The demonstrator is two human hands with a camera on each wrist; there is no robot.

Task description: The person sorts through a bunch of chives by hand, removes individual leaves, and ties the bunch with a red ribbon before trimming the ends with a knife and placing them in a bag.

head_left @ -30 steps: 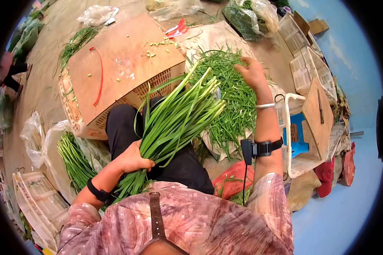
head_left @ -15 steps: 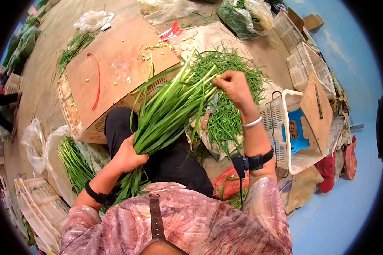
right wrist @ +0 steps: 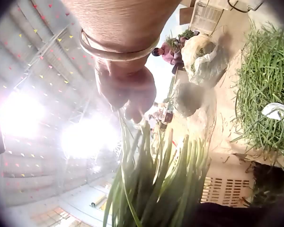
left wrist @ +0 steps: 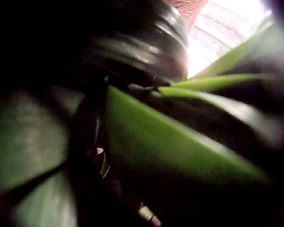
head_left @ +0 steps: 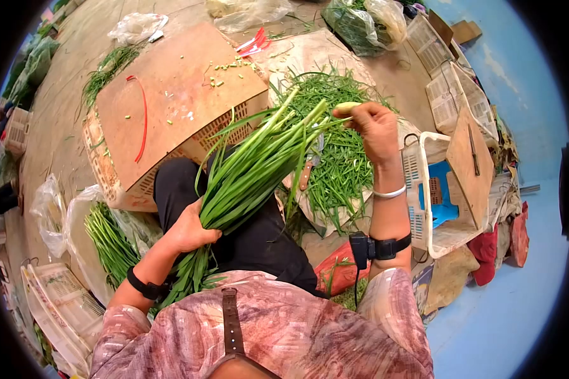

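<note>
The left hand (head_left: 193,228) grips a thick bunch of long green stalks (head_left: 246,174) near its leafy lower part, above the dark-trousered legs. Pale cut ends of the bunch point up and right. The right hand (head_left: 376,129) pinches a pale yellowish-green piece (head_left: 348,106) at those ends, over a pile of loose leaves (head_left: 341,170). In the right wrist view the right hand (right wrist: 128,90) is at the tips of the stalks (right wrist: 156,184). Green blades (left wrist: 170,137) fill the dark left wrist view. A knife (head_left: 306,175) with a wooden handle lies on the pile's left edge.
A brown board (head_left: 177,95) on a crate carries a red strip (head_left: 145,120) and small cut bits. More stalks (head_left: 110,234) lie in plastic at the left. At the right stand a white crate (head_left: 428,208) with a blue object inside and a wooden panel (head_left: 471,167).
The right hand came in from above the pile to the stalk ends, then moved slightly right with the pale piece between its fingers. The left hand keeps its grip, the bunch shifted slightly.
</note>
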